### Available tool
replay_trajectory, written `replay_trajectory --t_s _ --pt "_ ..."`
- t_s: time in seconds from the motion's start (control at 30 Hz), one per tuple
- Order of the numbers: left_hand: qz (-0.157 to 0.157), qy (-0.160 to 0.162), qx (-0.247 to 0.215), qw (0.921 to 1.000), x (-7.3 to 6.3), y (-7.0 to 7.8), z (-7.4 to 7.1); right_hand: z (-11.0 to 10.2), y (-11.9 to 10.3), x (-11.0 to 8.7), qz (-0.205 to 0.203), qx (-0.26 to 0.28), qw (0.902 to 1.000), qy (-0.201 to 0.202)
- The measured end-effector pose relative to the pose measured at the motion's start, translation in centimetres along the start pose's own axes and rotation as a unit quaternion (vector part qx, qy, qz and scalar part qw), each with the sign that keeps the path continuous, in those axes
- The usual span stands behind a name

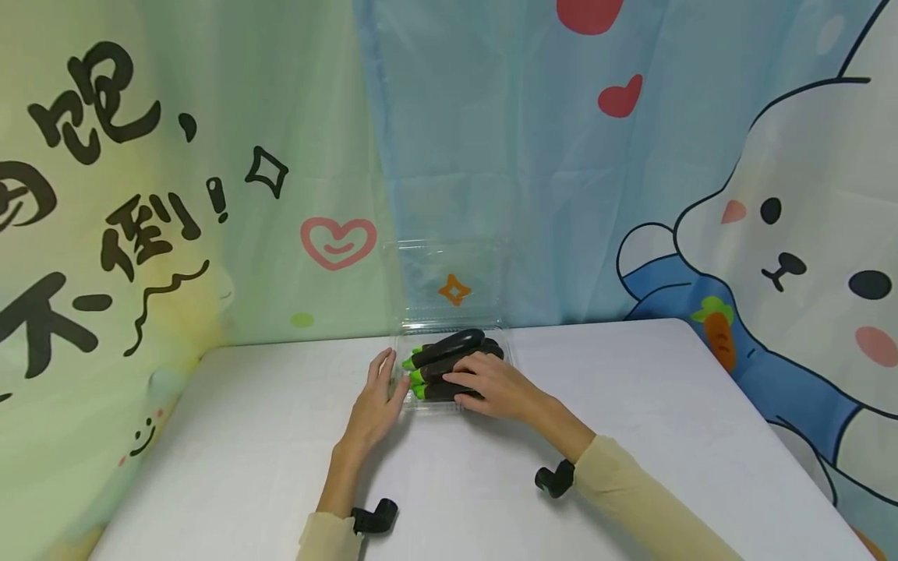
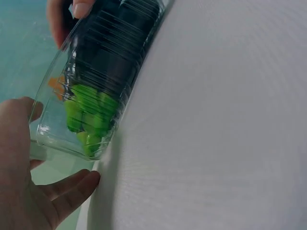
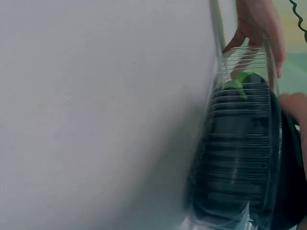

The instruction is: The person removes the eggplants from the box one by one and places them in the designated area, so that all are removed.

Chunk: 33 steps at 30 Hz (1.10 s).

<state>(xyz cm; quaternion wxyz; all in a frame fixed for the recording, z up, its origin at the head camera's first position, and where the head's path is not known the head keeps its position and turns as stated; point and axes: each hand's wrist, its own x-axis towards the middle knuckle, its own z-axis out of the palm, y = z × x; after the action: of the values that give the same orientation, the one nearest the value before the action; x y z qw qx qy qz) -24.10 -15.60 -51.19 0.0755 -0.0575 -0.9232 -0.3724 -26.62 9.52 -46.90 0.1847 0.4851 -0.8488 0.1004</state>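
Several dark eggplants point(image 1: 449, 347) with bright green stem ends lie side by side in a clear plastic box point(image 1: 440, 407). Their stems point left. The right hand point(image 1: 501, 387) comes over the box from the right, its fingers and thumb across a front eggplant point(image 1: 438, 391), pinching it; the palm hides its right end. At the box's left end is the left hand point(image 1: 373, 409), fingers extended and slightly spread. In the left wrist view, the thumb of that left hand point(image 2: 29, 167) is at the box rim while the other fingers reach out below the box corner.
The transparent lid point(image 1: 449, 265) stands raised at the back of the box, against a printed curtain point(image 1: 519, 156). A white-covered table point(image 1: 281, 436) extends around the box. Small black cameras point(image 1: 375, 516) are strapped at both wrists.
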Motion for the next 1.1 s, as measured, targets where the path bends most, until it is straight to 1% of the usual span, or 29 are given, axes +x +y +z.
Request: replay_trajectory --t_s 0.1,0.27,0.4,0.63,0.8,1.0,1.1 --pt "0.001 -0.003 0.001 1.0000 0.00 -0.10 -0.10 0.01 0.14 -0.12 0.004 0.005 1.0000 -0.007" --pt "-0.006 -0.011 0.002 0.9999 -0.04 -0.01 -0.29 -0.20 0.21 -0.15 0.016 0.023 0.9996 -0.003" --pt "-0.014 -0.015 0.006 0.9998 -0.08 0.04 -0.44 -0.38 0.23 -0.16 0.013 0.027 0.9995 -0.003" --pt "-0.013 -0.014 0.008 0.9998 -0.10 0.02 -0.67 -0.11 0.39 -0.05 -0.018 0.027 0.9992 0.023" --pt "-0.010 -0.012 0.004 0.9999 -0.16 0.00 -0.52 -0.13 0.55 0.00 -0.033 0.035 0.9980 0.041" --pt "-0.011 -0.015 0.005 0.9998 -0.11 -0.01 -0.15 -0.25 0.58 0.07 -0.068 -0.016 0.9965 0.046" --pt "-0.011 -0.014 0.006 0.9998 -0.11 -0.04 -0.09 -0.41 0.52 0.11 -0.076 -0.024 0.9957 0.047"
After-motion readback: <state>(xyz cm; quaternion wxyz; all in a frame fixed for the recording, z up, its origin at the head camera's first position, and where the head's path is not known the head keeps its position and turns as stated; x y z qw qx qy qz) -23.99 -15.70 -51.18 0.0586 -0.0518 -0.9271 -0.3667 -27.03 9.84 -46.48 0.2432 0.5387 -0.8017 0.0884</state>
